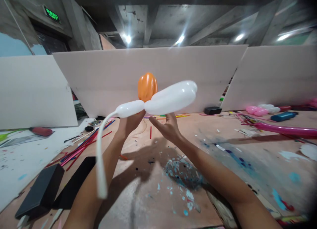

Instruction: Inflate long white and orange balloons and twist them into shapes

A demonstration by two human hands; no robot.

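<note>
A twisted balloon figure hangs above the table, made of an orange balloon [148,87] standing upright and a white balloon [173,97] with a long folded loop reaching right. To the left of the twist, a shorter white section [130,108] narrows into a limp uninflated tail [100,156] that droops over my left forearm. My left hand [135,120] is closed just below the twist, its fingers mostly hidden behind the white section. Below the loop, my right hand [168,126] is open with thumb and fingers apart, and holds nothing.
Uninflated balloons [79,148] lie at the left beside a black box [41,189]. A magenta balloon [287,129], a blue pump-like cylinder [283,116] and pink-white balloons [260,109] lie at the right. White boards [111,77] stand behind the paint-stained table [148,202].
</note>
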